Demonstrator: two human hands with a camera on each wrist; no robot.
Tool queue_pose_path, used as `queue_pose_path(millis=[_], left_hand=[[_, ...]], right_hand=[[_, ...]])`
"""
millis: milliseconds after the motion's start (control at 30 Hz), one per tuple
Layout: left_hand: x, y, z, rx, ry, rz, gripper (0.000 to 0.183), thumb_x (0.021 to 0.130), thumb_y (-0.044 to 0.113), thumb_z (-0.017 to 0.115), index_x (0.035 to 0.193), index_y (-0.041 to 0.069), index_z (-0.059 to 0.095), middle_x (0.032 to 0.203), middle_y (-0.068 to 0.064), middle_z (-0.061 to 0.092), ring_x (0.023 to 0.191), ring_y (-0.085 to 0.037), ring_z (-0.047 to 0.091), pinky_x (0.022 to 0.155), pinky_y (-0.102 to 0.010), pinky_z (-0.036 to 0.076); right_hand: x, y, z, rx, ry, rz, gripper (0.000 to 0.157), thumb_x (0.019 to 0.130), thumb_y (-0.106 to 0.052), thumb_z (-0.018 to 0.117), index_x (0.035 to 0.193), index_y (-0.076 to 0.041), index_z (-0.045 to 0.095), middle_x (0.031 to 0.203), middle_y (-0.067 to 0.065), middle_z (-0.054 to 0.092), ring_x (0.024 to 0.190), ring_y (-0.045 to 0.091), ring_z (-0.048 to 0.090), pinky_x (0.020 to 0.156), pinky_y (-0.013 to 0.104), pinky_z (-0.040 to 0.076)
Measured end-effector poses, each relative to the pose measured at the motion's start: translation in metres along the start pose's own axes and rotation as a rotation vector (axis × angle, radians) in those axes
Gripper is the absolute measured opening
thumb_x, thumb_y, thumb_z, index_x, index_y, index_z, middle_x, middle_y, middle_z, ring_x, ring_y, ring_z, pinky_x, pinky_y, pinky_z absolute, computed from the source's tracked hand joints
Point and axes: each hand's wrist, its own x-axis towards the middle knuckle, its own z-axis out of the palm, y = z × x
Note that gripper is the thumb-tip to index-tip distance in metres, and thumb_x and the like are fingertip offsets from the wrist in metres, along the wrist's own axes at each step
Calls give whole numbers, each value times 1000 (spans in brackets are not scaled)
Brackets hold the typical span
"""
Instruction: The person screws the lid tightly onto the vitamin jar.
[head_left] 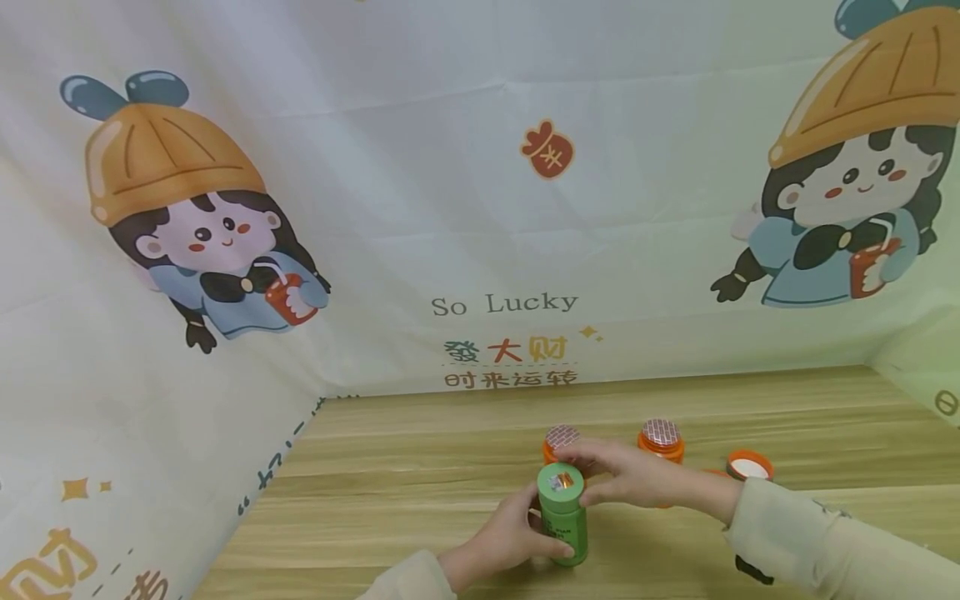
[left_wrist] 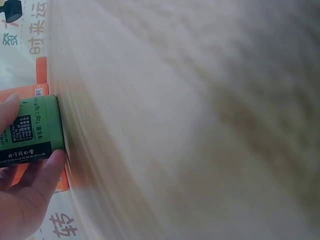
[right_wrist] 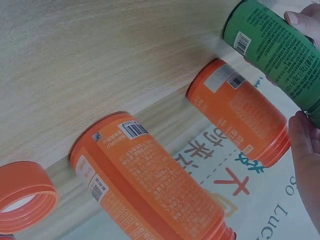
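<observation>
A green bottle (head_left: 562, 533) with a green lid (head_left: 561, 497) stands upright on the wooden table. My left hand (head_left: 513, 532) grips its body, thumb across the front; the left wrist view shows the fingers round the printed green side (left_wrist: 42, 122). At the top, my right hand (head_left: 633, 475) holds the lid between thumb and fingers. The lid is still on the bottle. Just behind stands an orange bottle (right_wrist: 240, 112) with a patterned seal on its mouth, partly hidden by the right hand. Another orange bottle (right_wrist: 150, 180), also sealed, is behind the right forearm.
An orange cap (head_left: 750, 465) lies on the table to the right, its white inside showing. Part of another orange piece (head_left: 716, 472) peeks out behind the right wrist. A printed cloth (head_left: 420, 208) hangs along the back and sides of the wooden table (head_left: 360, 500).
</observation>
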Motion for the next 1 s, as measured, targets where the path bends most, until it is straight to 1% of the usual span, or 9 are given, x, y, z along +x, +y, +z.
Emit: queue_pose_path(millis=[100, 200, 267, 367, 500, 633, 733, 867, 1000], left_hand=[[0, 0, 0, 7, 2, 2, 56, 69, 1, 77, 118, 7, 51, 101, -4, 59, 82, -14, 57, 74, -22, 49], [0, -1, 0, 9, 4, 1, 56, 69, 1, 77, 119, 7, 51, 101, -4, 59, 81, -14, 57, 73, -21, 49], [0, -2, 0, 7, 4, -1, 57, 69, 0, 77, 119, 7, 50, 101, -4, 59, 81, -14, 58, 73, -21, 49], [1, -2, 1, 3, 4, -2, 57, 69, 0, 76, 119, 7, 50, 101, -4, 58, 82, -14, 58, 73, -21, 49], [1, -2, 1, -4, 7, -1, 57, 70, 0, 76, 120, 8, 50, 101, -4, 58, 82, -14, 58, 74, -21, 49], [2, -3, 0, -18, -1, -9, 56, 70, -1, 75, 120, 8, 50, 102, -4, 58, 83, -15, 57, 75, -22, 49], [2, -4, 0, -23, -9, -12, 56, 71, -1, 75, 120, 9, 50, 102, -3, 58, 84, -15, 57, 75, -22, 49], [2, -5, 0, -22, -13, -13, 57, 71, -1, 75, 121, 9, 49, 103, -3, 58, 85, -16, 58, 76, -23, 50], [2, -4, 0, -23, -16, -7, 57, 71, -1, 75, 121, 9, 49, 104, -3, 57, 85, -15, 57, 76, -22, 49]], right_hand=[[0, 1, 2, -86, 5, -47, 56, 86, -19, 62, 130, 9, 41, 125, 21, 48, 108, 22, 54, 90, 30, 47], [1, 0, 4, -173, 19, -89, 51, 87, -21, 62, 127, 6, 45, 121, 17, 49, 105, 17, 54, 87, 29, 48], [2, -1, 5, -214, 37, -96, 47, 87, -21, 63, 124, 4, 49, 117, 13, 50, 101, 14, 53, 84, 29, 49], [4, -1, 7, -244, 66, -87, 42, 85, -20, 66, 118, 0, 51, 112, 9, 53, 97, 11, 53, 82, 29, 49], [6, -1, 10, -205, 92, -32, 39, 83, -22, 68, 113, -4, 51, 106, 4, 55, 94, 8, 55, 80, 27, 50], [7, -1, 14, -149, 113, 27, 40, 81, -27, 69, 109, -5, 49, 102, 0, 57, 91, 8, 56, 78, 26, 50], [7, -2, 16, -123, 125, 59, 43, 80, -30, 70, 108, -5, 49, 99, -1, 57, 90, 8, 56, 79, 28, 50], [6, -2, 17, -105, 127, 86, 44, 80, -31, 70, 108, -5, 48, 97, -1, 57, 89, 8, 55, 79, 30, 51], [6, -3, 15, -106, 101, 91, 48, 80, -32, 70, 112, -4, 47, 97, 0, 57, 89, 9, 55, 79, 29, 51]])
